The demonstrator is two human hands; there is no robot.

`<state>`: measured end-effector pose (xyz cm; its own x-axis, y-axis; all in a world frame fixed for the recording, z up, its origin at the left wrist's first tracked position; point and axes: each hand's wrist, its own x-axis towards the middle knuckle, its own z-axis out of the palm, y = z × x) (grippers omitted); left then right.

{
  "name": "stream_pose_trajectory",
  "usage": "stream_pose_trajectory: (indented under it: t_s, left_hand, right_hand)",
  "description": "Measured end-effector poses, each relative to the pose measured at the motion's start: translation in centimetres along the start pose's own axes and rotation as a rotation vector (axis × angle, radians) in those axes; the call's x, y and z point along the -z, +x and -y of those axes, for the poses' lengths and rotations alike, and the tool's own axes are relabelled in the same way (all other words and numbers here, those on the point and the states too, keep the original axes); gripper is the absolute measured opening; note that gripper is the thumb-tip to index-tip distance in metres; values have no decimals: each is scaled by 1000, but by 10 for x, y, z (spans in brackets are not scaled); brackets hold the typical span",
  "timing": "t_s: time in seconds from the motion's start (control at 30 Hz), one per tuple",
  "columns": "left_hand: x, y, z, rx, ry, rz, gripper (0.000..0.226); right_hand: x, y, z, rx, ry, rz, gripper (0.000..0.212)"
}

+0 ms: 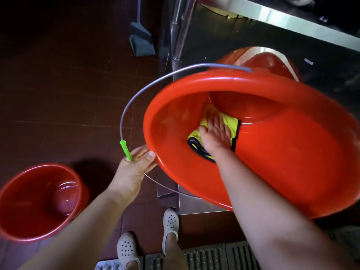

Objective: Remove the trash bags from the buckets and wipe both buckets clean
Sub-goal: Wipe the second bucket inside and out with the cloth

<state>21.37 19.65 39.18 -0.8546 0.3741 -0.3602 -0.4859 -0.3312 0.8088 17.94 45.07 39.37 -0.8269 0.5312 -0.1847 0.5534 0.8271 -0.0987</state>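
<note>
Head view: right hand (215, 131) presses flat on the soft cloth (232, 124); left hand (136, 164) grips the light, slippery bucket (272, 152) by its rim.

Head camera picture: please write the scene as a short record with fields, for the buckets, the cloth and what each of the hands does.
held bucket: red bucket, tilted toward the person, no trash bag visible inside
cloth: yellow cloth with dark edge, low inside the held bucket
right hand: right hand, fingers flat, presses the cloth on the inner wall
left hand: left hand grips the bucket rim and the green handle grip
second bucket: other red bucket, upright on the floor at left, no bag visible
behind: dustpan on the floor
</note>
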Motion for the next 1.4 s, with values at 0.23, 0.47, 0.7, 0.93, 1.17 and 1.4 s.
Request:
stream_pose_trajectory:
  t_s: [0.23, 0.47, 0.7, 0.93, 1.17, 1.4]
  left_hand:
    - [-9, 1, 1, -26, -136, -147, 10]
    - [-8, 14, -35, -144, -44, -149, 17]
    - [-17, 27, -69, -239, 131, -22, 14]
    - [-12, 20, -36, -80, 36, -72, 19]
    - [-20, 4, -16, -94, -82, -126, 16]
    - [-10, 0, -38, -139, -41, -92, 7]
  right_hand:
    - [-21, -113, 51, 393, 202, -101, 78]
    - [-15, -70, 12, 472, -16, -57, 76]
    - [-4, -1, -33, 60, -45, -39, 67]
    - [-3, 3, -24, -24, -21, 27, 65]
    - [-23, -104, 38, 281, 110, -72, 79]
    - [-18, -107, 11, 508, -15, -16, 75]
